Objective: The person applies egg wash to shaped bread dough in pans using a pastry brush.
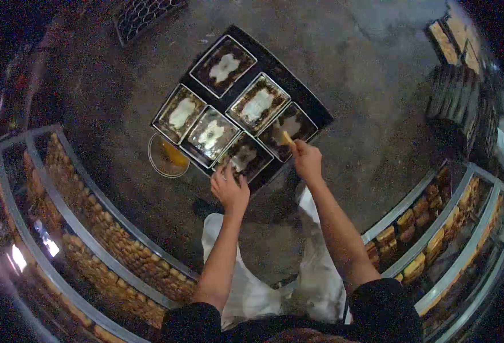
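Observation:
Several rectangular metal pans [225,67] with dark, patchy insides and pale middles stand on a black tray [289,71]. My right hand [307,162] is closed round the handle of a small brush [288,138], whose tip is over the rightmost pan [279,150]. At the near edge of the lowest pan [257,167] is my left hand [228,186], its fingers spread and touching the rim. Beside the tray on the left sits a round bowl [159,163] with something yellow in it.
Racks with shelves of baked goods curve along the left [74,211] and right [463,223]. A wire crate [143,17] lies at the top left. Stacked dark pans [453,103] and a wooden box [443,43] stand at the upper right.

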{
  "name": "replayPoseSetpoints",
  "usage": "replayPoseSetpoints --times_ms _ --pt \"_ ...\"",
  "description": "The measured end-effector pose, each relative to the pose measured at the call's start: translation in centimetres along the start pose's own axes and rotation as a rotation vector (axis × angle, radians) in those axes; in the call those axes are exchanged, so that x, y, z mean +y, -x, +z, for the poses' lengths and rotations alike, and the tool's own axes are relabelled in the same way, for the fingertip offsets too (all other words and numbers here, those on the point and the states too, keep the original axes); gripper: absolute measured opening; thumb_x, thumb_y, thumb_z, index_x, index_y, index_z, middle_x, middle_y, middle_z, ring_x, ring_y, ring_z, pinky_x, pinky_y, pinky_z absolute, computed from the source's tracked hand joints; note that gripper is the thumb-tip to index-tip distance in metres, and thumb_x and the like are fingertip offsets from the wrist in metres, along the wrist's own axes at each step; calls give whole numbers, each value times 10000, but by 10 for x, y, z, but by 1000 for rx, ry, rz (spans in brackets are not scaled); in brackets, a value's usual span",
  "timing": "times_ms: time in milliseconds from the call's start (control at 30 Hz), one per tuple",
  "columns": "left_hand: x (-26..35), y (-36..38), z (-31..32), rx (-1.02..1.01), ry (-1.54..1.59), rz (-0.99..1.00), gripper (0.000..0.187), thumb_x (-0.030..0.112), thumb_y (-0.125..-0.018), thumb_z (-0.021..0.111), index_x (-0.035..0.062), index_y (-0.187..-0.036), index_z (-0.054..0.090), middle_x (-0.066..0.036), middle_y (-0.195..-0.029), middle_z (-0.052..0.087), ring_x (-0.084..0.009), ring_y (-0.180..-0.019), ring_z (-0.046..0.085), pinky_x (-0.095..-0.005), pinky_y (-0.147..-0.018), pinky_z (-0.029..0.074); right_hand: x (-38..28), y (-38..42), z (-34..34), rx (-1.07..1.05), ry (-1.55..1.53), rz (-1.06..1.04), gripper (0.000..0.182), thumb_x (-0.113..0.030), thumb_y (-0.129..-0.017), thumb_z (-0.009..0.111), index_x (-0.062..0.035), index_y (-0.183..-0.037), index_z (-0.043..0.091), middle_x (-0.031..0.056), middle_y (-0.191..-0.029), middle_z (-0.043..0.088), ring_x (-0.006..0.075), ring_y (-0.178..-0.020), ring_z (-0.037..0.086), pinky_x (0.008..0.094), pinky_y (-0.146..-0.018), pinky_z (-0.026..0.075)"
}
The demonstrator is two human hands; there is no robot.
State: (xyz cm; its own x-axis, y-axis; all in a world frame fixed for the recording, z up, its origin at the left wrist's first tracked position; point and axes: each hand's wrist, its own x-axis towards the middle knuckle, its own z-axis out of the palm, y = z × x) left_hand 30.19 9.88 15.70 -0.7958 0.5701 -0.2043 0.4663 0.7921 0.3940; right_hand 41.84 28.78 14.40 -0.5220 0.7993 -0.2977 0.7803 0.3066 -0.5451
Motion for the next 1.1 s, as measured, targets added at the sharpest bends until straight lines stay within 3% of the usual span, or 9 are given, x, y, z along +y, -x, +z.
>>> replayPoseSetpoints --times_ms 133,233,267,333,467,633,733,900,1100 --pt "51 -27 19 -43 -112 150 562 267 -764 649 96 -1257 439 -88 -1246 419 -307 -1184 320 -491 -966 218 17 -2 -4 -35 41 -233 159 -210 -831 559 -54 -851 581 158 -713 587 348 -644 583 426 -570 462" --pt "62 -49 43 -61 -188 190 613 321 -758 659 117 -1286 424 -79 -1264 417 -294 -1187 323 -504 -966 205 24 -23 -27 -9 176 -172 148 -194 -831 551 -51 -797 532 156 -697 576 351 -638 580 434 -555 457" --pt "59 -55 49 -73 -208 199 629 335 -755 661 124 -1296 418 -79 -1270 414 -291 -1187 325 -509 -965 202 41 -30 -20 172 191 -296 133 -188 -835 542 -62 -799 528 158 -692 578 347 -638 581 431 -549 455" --pt "50 -58 55 -100 -255 240 616 336 -749 665 133 -1286 440 -75 -1267 415 -287 -1187 325 -508 -956 209 24 -41 -38 140 179 -299 127 -184 -840 535 -60 -810 531 160 -707 584 343 -620 581 438 -533 454" --pt "38 -57 49 -191 -292 249 580 323 -744 668 142 -1259 472 -60 -1259 420 -278 -1181 335 -498 -950 220 8 -25 -10 15 165 -367 107 -157 -801 542 -59 -757 548 154 -647 577 349 -585 579 445 -523 458" --pt "30 -59 45 -295 -289 296 556 304 -734 672 157 -1237 491 -45 -1243 428 -271 -1158 355 -491 -940 226 -17 13 20 -266 176 -214 93 -155 -772 559 -68 -738 566 171 -691 599 359 -641 595 458 -562 470" --pt "23 -58 53 -173 -222 322 534 307 -740 665 164 -1227 497 -39 -1242 434 -273 -1152 356 -495 -938 224 -10 -9 -6 -174 166 -296 112 -163 -778 560 -68 -719 552 173 -693 598 360 -643 593 471 -567 467" --pt "22 -59 54 -137 -289 330 560 346 -745 654 150 -1241 481 -33 -1210 449 -271 -1119 372 -497 -907 242 -3 -43 -32 57 374 -280 159 -190 -820 540 -64 -723 532 163 -668 591 355 -630 595 469 -546 463" --pt "34 -63 56 -102 -131 378 561 320 -736 671 134 -1232 483 -44 -1194 466 -274 -1102 385 -497 -895 257 -17 -31 -13 10 341 -186 183 -225 -845 523 -64 -756 515 156 -673 597 355 -611 593 456 -530 464"
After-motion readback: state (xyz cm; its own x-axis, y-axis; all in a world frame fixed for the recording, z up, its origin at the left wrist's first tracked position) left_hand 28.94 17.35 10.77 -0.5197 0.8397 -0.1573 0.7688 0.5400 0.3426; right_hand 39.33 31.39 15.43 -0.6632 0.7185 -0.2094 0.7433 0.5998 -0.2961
